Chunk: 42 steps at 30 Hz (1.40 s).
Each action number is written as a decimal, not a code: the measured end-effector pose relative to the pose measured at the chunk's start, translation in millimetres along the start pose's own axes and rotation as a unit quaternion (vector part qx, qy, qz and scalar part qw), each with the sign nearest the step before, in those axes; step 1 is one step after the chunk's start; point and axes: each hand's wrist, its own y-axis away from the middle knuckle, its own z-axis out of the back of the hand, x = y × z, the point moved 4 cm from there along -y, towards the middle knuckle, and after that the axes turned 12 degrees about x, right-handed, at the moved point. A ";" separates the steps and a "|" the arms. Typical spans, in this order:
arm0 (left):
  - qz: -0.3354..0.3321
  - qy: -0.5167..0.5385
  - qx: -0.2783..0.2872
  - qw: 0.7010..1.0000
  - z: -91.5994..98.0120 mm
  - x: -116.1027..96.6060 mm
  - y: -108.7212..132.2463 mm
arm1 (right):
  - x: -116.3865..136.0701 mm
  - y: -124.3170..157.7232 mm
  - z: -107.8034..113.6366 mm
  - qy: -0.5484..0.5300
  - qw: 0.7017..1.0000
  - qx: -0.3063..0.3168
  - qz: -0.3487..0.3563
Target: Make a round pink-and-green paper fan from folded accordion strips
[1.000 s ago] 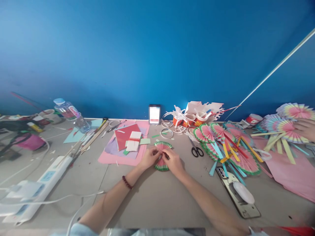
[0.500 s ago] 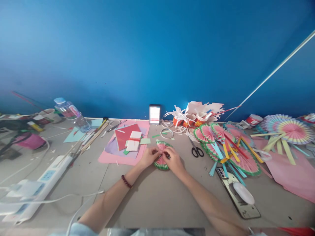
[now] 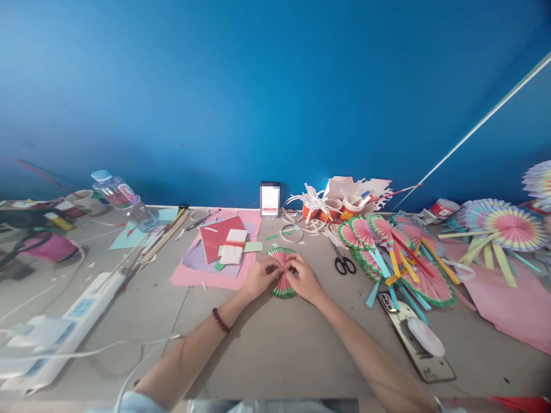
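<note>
A pleated pink paper fan with a green rim (image 3: 283, 255) lies on the grey table, pinched at its middle. My left hand (image 3: 260, 276) grips that middle from the left with closed fingers; a dark bead bracelet sits on its wrist. From the right, my right hand (image 3: 305, 278) closes its fingers on the same spot. The fan spreads out above and below the two hands.
Black scissors (image 3: 343, 264) lie right of my hands, then a heap of finished fans with coloured strips (image 3: 396, 252) and a phone (image 3: 416, 343). Pink paper with red sheets (image 3: 217, 252) lies to the left, a power strip (image 3: 64, 327) and bottle (image 3: 120, 198) farther left. Paper cups (image 3: 333, 209) stand at the back.
My hands have drawn closer together on the fan's middle. Another person's hand at the far right edge has gone, and a rainbow fan now shows higher at that edge.
</note>
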 end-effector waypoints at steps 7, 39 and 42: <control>-0.042 -0.070 -0.001 0.997 -1.0 -3.8 0.3 | -1.7 1.2 0.1 -0.010 1.000 0.023 -0.007; -0.035 -0.215 -0.054 0.975 8.8 -14.4 4.6 | 1.5 7.0 13.5 0.099 0.995 0.017 0.007; -0.018 -0.232 -0.050 0.971 8.1 -11.5 4.0 | -1.4 7.7 13.0 0.110 0.994 0.024 -0.003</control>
